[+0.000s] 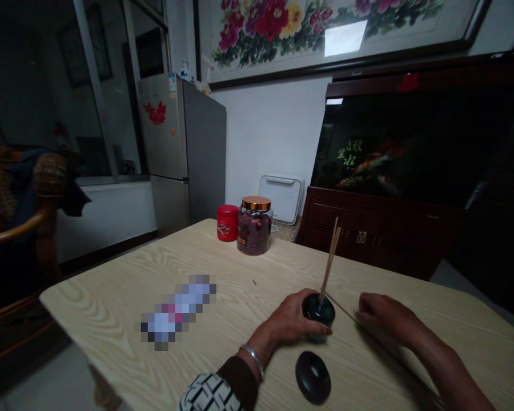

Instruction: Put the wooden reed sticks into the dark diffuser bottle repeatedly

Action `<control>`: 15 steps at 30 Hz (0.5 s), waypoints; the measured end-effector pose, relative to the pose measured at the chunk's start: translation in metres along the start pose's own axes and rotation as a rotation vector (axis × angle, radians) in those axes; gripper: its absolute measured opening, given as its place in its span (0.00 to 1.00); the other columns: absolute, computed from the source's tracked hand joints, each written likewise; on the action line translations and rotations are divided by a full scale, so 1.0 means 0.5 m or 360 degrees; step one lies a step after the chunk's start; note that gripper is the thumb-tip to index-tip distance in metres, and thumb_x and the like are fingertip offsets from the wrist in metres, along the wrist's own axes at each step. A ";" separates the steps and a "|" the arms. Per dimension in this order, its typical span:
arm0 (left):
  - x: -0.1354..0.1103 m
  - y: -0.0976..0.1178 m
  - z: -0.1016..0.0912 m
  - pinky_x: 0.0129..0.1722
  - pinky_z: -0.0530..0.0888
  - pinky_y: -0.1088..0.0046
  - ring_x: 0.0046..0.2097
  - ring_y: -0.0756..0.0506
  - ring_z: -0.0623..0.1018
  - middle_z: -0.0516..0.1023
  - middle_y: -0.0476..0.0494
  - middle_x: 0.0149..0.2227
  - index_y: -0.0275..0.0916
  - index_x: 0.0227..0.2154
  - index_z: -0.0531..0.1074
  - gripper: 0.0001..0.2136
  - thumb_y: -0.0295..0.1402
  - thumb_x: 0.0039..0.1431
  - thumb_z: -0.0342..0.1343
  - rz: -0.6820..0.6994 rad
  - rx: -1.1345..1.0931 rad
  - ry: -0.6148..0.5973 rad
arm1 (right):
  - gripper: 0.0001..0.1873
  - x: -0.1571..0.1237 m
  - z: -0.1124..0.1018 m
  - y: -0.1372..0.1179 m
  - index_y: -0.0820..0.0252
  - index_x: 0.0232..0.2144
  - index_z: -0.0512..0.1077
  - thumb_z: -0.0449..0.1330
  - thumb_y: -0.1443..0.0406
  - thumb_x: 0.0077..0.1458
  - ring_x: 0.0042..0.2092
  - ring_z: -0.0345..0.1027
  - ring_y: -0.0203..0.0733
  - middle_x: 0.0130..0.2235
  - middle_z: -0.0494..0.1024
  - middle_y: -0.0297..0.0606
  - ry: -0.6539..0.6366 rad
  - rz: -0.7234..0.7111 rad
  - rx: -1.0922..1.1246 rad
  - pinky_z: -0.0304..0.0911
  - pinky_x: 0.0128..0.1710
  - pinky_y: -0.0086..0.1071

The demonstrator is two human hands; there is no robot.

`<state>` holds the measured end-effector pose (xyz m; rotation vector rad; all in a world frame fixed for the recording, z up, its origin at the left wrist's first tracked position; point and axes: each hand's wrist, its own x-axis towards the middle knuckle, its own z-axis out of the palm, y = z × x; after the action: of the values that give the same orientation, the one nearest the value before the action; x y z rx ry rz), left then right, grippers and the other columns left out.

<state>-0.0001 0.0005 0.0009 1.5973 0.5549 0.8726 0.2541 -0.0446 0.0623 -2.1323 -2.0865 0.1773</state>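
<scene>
On the table (124, 285), sticks (330, 257) stand in the pot (317, 311), left hand (289, 318) around it, right hand (389, 319) to its right. Before it lies a disc (313, 378); behind, leftward, a jar (254, 233).

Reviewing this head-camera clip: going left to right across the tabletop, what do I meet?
Pixelated item → red canister → glass jar with a copper-coloured lid → dark pot with thin sticks standing in it, held by the left hand → right hand.
</scene>
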 end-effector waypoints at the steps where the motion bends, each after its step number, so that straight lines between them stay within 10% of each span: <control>1: 0.000 -0.001 0.000 0.41 0.72 0.69 0.41 0.44 0.76 0.78 0.42 0.41 0.37 0.49 0.74 0.34 0.35 0.35 0.75 0.0000 -0.0017 -0.0007 | 0.04 0.002 0.012 0.014 0.57 0.29 0.73 0.57 0.64 0.50 0.36 0.71 0.48 0.34 0.79 0.43 -0.0031 0.0052 -0.0109 0.53 0.31 0.35; 15: 0.000 0.001 0.001 0.43 0.72 0.68 0.44 0.43 0.75 0.78 0.41 0.43 0.37 0.49 0.74 0.33 0.34 0.36 0.75 0.0030 0.0018 -0.0003 | 0.04 0.019 0.076 0.050 0.56 0.26 0.74 0.60 0.69 0.45 0.36 0.73 0.46 0.34 0.79 0.42 -0.0072 0.0115 -0.0108 0.54 0.31 0.33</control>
<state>0.0002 0.0000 0.0011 1.6160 0.5454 0.8830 0.2717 -0.0344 0.0206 -2.2653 -2.0698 0.1669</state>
